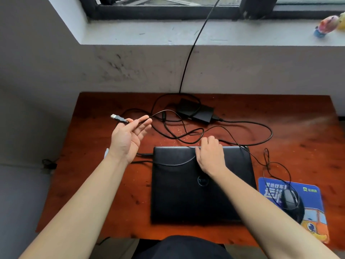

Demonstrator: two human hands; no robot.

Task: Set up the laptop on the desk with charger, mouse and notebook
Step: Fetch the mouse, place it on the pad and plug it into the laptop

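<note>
- Head view: closed black laptop lies flat in the middle of the worktop, lid down, logo up.
- Left hand raised palm-up over the worktop's left part; USB plug sticks out past the fingers, which are loosely curled, pinching the thin mouse cable just behind the plug.
- Right hand rests palm-down on the laptop's far edge, fingers bent over that edge; looks like it steadies or is about to lift the lid, can't tell if it grips anything.
- Mouse sits on the blue mouse pad right of the laptop; its cable loops up over the laptop's far right corner and across to the left hand.
- Charger brick lies at the back of the worktop; its thick cable curls around behind the laptop, tangled with the mouse lead. One lead runs to the laptop's left side, seems plugged in, not certain.
- Notebook: none visible.
- Judgement on progress: laptop, pad, mouse and charger placed; left to do: plug mouse USB in, tidy cables, open lid, bring notebook. Roughly midway.
- Surface: reddish-brown wood-grain worktop, scuffed, small light specks near the cables.
- Room: grey wall with dark smudges behind; deep window sill above with dark frame; black cable drops from the window to the worktop's back edge; small colourful toy on the sill at right, blurred.
</note>
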